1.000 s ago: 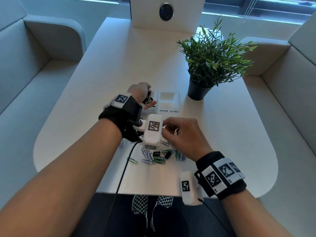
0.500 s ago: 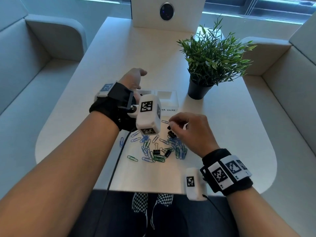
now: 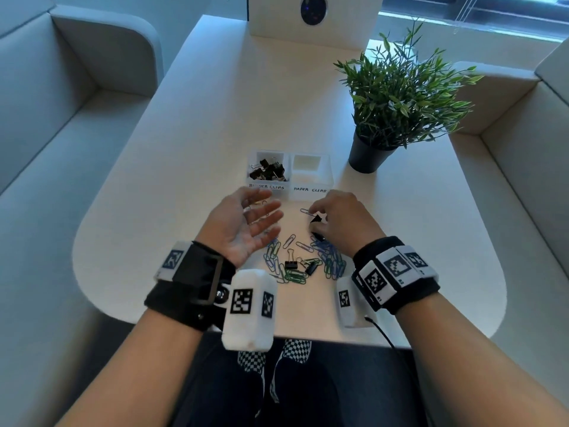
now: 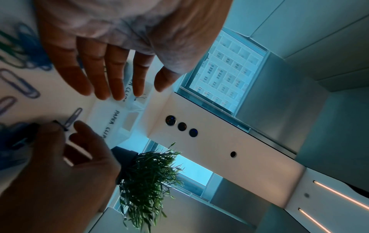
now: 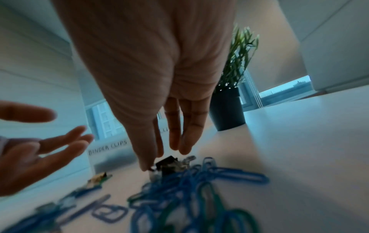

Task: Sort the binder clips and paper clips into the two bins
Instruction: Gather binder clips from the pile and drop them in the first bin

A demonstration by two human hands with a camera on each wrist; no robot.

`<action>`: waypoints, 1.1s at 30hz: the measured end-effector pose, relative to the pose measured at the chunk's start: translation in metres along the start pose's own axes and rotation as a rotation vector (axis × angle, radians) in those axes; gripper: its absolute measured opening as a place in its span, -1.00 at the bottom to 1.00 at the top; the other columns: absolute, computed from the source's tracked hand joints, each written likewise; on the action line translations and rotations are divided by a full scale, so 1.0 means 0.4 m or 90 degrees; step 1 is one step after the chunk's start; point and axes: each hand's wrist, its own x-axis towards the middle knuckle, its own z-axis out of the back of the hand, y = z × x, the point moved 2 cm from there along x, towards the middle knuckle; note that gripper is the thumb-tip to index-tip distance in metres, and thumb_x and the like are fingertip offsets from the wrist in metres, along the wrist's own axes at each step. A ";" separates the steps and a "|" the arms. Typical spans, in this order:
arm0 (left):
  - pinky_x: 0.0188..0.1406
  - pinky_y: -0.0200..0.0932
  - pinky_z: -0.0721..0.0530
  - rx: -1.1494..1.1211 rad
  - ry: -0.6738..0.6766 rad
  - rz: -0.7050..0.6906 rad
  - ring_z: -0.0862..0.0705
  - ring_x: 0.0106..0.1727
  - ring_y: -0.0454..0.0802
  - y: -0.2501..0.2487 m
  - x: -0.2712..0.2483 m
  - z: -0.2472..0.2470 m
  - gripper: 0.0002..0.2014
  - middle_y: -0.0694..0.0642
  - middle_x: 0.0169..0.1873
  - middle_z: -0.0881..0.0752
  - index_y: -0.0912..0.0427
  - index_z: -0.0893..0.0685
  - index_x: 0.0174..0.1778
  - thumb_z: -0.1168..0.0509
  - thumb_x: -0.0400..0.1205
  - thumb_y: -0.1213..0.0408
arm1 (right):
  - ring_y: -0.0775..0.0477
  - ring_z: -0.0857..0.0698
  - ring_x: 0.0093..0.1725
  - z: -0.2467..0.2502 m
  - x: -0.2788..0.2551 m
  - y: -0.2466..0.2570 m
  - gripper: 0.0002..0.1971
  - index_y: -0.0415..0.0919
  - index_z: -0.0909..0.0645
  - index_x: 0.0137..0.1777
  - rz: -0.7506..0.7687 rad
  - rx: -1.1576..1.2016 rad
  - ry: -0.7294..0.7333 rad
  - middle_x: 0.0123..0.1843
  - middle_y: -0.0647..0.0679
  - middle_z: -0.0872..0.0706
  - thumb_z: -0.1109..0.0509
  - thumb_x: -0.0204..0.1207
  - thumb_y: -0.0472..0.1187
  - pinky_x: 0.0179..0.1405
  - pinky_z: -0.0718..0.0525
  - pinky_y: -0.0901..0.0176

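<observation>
Binder clips (image 3: 268,171) fill one bin while the paper-clip bin (image 3: 311,172) sits empty; the right hand (image 3: 341,223) fingers pinch a black clip (image 3: 316,219) and the left hand (image 3: 246,226) lies open above the desk (image 3: 197,143).

Binder clips (image 3: 268,171) in left bin (image 3: 253,183)

A white rounded tabletop (image 3: 191,124) stands between two pale grey sofas (image 3: 55,124), with a potted plant (image 3: 397,97) on it, a white panel (image 3: 311,23) with a round dark button at its far end, and daylit windows (image 3: 480,16) behind.
</observation>
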 end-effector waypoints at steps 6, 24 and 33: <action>-0.02 -0.10 -0.64 -0.056 -0.026 0.009 -0.69 -0.06 0.03 0.046 0.005 0.005 -0.84 0.14 -0.08 -0.71 0.15 -0.65 -0.05 -0.23 0.61 0.17 | -0.05 -0.66 -0.09 -0.012 0.019 0.023 -0.80 -0.18 -0.79 -0.03 0.017 0.034 0.009 -0.02 -0.13 -0.78 -0.39 0.42 -0.36 0.07 -0.65 0.14; 0.15 0.01 -0.68 -0.221 0.049 0.050 -0.67 0.06 0.18 0.093 0.024 -0.021 -0.70 0.35 0.08 -0.65 0.30 -0.57 0.17 -0.17 0.68 0.15 | 0.10 -0.78 -0.26 0.025 -0.006 0.068 -0.81 -0.13 -0.80 -0.09 0.025 0.412 -0.050 -0.23 0.01 -0.79 -0.54 0.29 -0.33 -0.15 -0.78 0.24; -0.51 -0.32 -0.65 -0.323 -0.020 0.015 -0.59 -0.34 0.00 0.077 0.032 0.012 -0.69 0.24 -0.30 -0.64 0.29 -0.55 -0.34 -0.10 0.69 0.26 | 0.09 -0.66 -0.14 0.010 -0.036 0.000 -0.76 -0.08 -0.78 0.00 0.030 0.090 0.054 -0.02 0.00 -0.76 -0.55 0.31 -0.24 -0.18 -0.56 0.43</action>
